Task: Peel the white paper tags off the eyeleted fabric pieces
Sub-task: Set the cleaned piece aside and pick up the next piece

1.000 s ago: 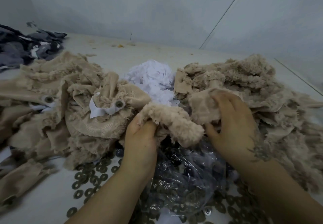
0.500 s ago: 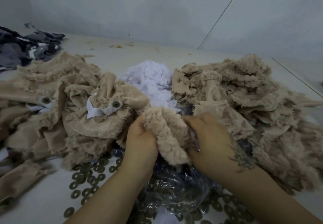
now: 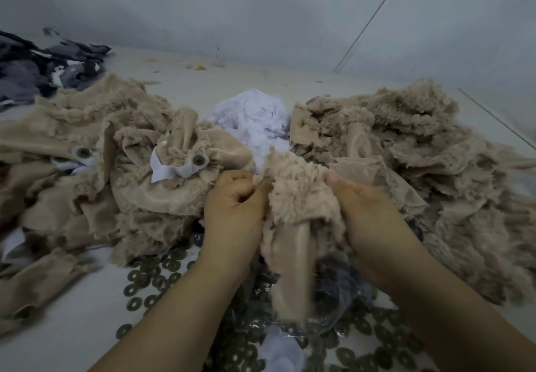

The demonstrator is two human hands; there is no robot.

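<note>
left hand (image 3: 235,212) curled, pinching left edge of fur piece (image 3: 295,197); right hand (image 3: 368,215) gripping its right edge, thumb on top. piece held above bagged washers (image 3: 150,281) on table (image 3: 72,328). tagged piece (image 3: 174,186) with eyelet (image 3: 198,160) and white tag (image 3: 168,171) just left. peeled tags (image 3: 255,122) heaped between fur piles (image 3: 420,154).

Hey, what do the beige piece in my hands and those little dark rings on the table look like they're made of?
The beige piece looks like plush faux fur: shaggy pile on one face, smooth knit backing on the other. The dark rings look like dull metal washers or eyelet parts, flat with centre holes; metal is a guess.
</note>
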